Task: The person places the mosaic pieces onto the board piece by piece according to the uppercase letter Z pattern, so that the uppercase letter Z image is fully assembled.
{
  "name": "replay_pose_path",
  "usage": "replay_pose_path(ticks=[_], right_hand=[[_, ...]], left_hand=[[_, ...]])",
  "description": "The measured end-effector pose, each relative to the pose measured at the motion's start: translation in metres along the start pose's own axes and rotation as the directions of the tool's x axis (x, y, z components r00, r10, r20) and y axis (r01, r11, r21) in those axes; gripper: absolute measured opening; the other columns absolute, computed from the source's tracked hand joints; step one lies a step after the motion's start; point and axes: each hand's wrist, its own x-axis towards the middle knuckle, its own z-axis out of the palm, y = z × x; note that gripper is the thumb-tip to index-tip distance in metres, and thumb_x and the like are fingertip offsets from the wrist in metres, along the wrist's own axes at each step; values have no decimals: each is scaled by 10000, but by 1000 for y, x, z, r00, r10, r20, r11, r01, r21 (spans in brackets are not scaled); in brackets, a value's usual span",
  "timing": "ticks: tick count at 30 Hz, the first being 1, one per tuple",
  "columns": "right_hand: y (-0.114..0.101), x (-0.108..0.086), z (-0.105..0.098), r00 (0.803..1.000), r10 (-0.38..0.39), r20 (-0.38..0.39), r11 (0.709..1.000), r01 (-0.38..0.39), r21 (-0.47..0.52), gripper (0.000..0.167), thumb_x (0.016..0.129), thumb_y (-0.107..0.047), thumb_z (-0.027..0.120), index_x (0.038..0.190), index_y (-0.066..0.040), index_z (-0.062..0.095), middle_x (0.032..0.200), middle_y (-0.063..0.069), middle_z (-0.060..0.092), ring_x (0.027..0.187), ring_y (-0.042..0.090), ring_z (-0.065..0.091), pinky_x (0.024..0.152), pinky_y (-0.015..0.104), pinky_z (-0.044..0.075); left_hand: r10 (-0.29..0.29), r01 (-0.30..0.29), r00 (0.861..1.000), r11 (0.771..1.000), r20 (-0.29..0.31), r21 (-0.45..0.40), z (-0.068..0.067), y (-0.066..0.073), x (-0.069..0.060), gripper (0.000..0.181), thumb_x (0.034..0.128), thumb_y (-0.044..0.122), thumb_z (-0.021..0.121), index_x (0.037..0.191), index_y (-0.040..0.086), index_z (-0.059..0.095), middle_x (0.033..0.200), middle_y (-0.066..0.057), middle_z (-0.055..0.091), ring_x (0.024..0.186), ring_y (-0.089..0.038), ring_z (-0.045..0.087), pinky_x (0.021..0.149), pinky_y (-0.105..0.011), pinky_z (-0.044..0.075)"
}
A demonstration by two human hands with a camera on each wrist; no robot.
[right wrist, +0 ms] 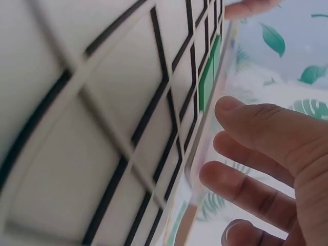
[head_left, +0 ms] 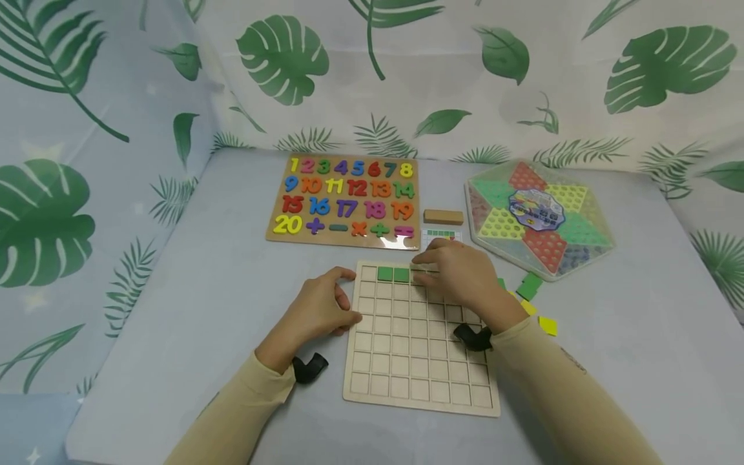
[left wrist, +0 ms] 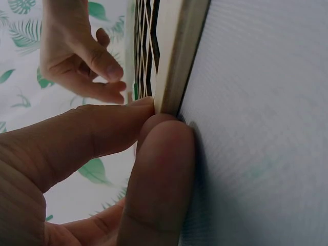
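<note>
A wooden grid board lies flat with two green tiles side by side in its top row. My left hand pinches the board's left edge between thumb and fingers, as the left wrist view shows close up. Over the upper part of the board hovers my right hand, just right of the green tiles. In the right wrist view its thumb and fingers are spread apart, and nothing shows between them. Part of the grid is hidden beneath the right hand.
Loose green tiles and yellow tiles lie right of the board. Behind it sit a number puzzle, a small wooden block and a pattern card, partly covered. A hexagonal Chinese checkers set stands back right.
</note>
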Motion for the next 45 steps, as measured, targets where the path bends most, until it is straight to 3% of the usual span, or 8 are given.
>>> replay_pose_path(ticks=[4,11,20,24,28,35,41,45], right_hand=[[11,-11,-6,1000,28,-12,1000,-28,-3,304,929,-366,775,1192,-215,796,1265,79,730,1096,299,711,714,431,594],[30,-26,-11,994,108,-1,994,-108,30,315,926,-341,781,1198,-182,793,1195,96,732,920,280,711,534,293,472],[55,-48,-14,975,222,35,974,-223,32,310,949,-384,747,1198,-206,793,1364,163,672,1135,386,678,687,463,580],[66,-58,-15,956,285,69,957,-287,28,345,944,-423,745,1221,-221,782,1374,154,656,965,346,703,545,362,507],[73,-63,-17,938,334,96,942,-336,12,389,938,-440,742,1247,-205,767,1367,158,646,894,331,700,526,336,480],[77,-68,-18,928,360,97,933,-361,-3,365,917,-423,757,1179,-172,793,1161,145,752,871,286,682,541,341,486],[76,-68,-18,932,351,94,936,-352,-7,369,901,-454,774,1142,-176,802,880,49,731,675,191,584,478,312,426],[76,-66,-17,933,348,89,937,-350,-4,354,896,-428,782,1127,-161,799,870,52,733,656,183,574,472,310,421]], left_hand=[[-1,1,1000,1000,0,3,-1,1,-1,784,766,62,899,1454,97,524,841,-55,647,551,-150,670,517,-269,541],[-18,18,1000,1000,-2,12,-2,2,0,790,766,73,901,1457,106,521,852,-56,651,557,-153,674,521,-269,540],[-25,25,1000,1000,5,11,0,2,0,788,764,74,903,1453,110,523,847,-53,650,551,-149,674,516,-266,536],[-17,17,1000,1000,0,16,1,2,-1,786,764,73,903,1452,104,524,848,-54,649,548,-151,669,514,-269,532],[-16,16,1000,1000,-1,13,0,1,0,787,765,71,902,1454,102,523,849,-56,646,549,-153,668,517,-267,536],[-27,27,1000,1000,5,14,0,0,-1,785,767,75,901,1455,109,523,853,-55,643,552,-152,671,518,-268,536],[-27,27,1000,1000,7,7,1,-1,0,789,765,69,901,1455,108,522,853,-55,642,554,-148,672,517,-262,541],[-20,20,1000,1000,8,6,1,-1,0,784,764,68,903,1451,108,525,853,-55,645,554,-149,675,518,-265,539]])
